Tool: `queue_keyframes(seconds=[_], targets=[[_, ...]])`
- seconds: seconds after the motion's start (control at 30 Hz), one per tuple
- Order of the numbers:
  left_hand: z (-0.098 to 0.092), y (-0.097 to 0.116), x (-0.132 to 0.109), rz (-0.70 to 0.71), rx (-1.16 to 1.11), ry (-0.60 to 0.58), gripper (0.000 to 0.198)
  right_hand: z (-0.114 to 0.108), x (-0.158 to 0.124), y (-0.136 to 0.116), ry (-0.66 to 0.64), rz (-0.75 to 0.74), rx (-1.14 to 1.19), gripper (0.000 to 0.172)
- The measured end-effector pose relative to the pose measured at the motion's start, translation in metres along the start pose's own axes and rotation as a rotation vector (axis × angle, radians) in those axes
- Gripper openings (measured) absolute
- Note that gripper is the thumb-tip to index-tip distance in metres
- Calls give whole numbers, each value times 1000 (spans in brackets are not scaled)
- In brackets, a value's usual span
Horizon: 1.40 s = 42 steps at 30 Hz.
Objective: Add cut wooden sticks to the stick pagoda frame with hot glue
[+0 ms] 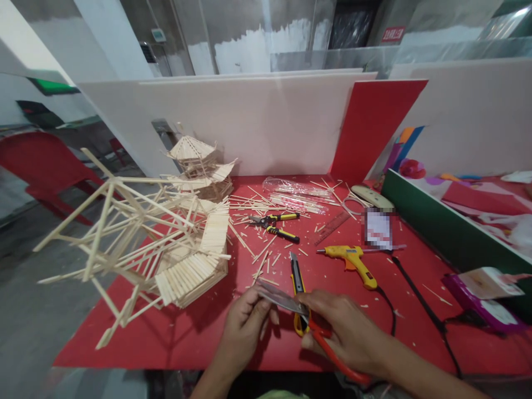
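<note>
My right hand [347, 327] grips a pair of scissors [282, 300] by the red handles, with the blades pointing left. At the blade tips is my left hand [244, 326], thumb and fingers pinched together; what lies between them is too small to make out. A yellow and black utility knife [296, 272] lies on the red table, partly under the scissors. To the left stands a large model of thin wooden sticks [191, 280], with an open framework on its left side and slatted roof panels. Loose sticks [268, 260] are scattered beyond my hands.
Yellow-handled pliers [282, 228], a yellow glue gun [349, 256] with its cord, and a clear ruler [332, 228] lie on the red table [266, 354]. Behind are bagged sticks [297, 197] and a tiered stick pagoda [195, 166]. A green-sided box [449, 233] borders the right.
</note>
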<state>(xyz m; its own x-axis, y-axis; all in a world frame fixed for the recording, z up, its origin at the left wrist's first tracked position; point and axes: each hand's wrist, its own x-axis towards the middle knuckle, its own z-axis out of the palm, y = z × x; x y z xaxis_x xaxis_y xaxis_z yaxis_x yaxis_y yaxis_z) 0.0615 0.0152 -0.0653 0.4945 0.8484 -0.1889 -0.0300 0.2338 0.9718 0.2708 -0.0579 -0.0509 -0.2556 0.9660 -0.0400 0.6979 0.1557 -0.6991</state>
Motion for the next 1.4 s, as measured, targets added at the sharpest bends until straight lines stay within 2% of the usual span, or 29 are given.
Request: queue_keyframes(seconds=[0.2, 0.4, 0.5, 0.7, 0.83, 0.93, 1.03, 1.13, 1.2, 1.3, 1.4], targets=[[-5, -1, 2, 2, 13, -29, 33, -2, 3, -1, 11, -31, -73, 42], [-7, -2, 2, 7, 26, -19, 33, 1, 5, -2, -11, -14, -13, 30], [-7, -4, 1, 11, 34, -20, 35, 1, 6, -1, -6, -3, -18, 33], [-5, -9, 3, -35, -66, 1, 35, 5, 9, 3, 3, 3, -10, 36], [-5, -10, 4, -44, -76, -10, 31, 12, 7, 5, 25, 32, -2, 36], [-7, -10, 4, -58, -112, 40, 27, 13, 9, 3, 35, 104, 26, 34], [-10, -9, 3, -57, -163, 87, 26, 8, 26, -4, 73, 237, -197, 35], [-10, -4, 0, -65, -219, 107, 27, 7, 60, -15, 131, 317, -427, 36], [-11, 1, -4, -48, -224, 146, 28, 12, 87, -21, 165, 310, -464, 34], [-17, 7, -15, -4, -198, 271, 27, 24, 121, -29, 193, 255, -488, 26], [-27, 10, -31, -19, -273, 396, 32, 32, 134, -35, 190, 183, -478, 25]])
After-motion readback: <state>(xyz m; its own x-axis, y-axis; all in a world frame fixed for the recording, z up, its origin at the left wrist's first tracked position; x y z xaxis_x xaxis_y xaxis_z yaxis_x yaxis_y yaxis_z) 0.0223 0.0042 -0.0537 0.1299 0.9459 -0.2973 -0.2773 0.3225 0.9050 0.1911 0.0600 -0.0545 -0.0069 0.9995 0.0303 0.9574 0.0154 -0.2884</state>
